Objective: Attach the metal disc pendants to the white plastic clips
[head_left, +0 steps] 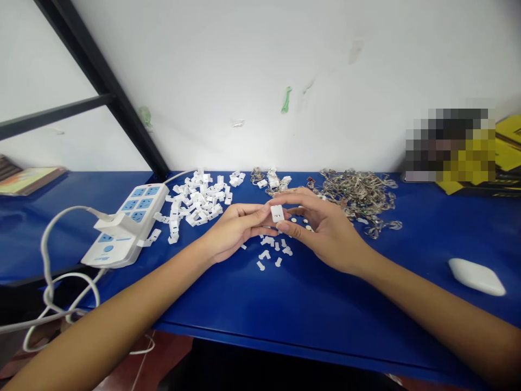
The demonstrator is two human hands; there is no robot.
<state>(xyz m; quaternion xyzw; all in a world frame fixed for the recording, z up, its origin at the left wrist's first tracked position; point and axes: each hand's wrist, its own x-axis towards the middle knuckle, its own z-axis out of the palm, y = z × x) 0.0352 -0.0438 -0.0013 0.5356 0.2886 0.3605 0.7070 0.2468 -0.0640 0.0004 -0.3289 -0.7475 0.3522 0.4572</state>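
Between my two hands, over the blue tabletop, is a small white plastic housing with a little slot in its face. My left hand pinches it from the left with thumb and fingers. From the right, the thumb and forefinger of my right hand close on its edges. Just below the hands lie several small white plastic tabs. A few round cream-coloured discs show beside the right fingers, which partly hide them.
A pile of white plastic housings sits at the back left, near a power strip with a white cable. Tangled wired parts are heaped at the back right. A white rounded case lies at the right.
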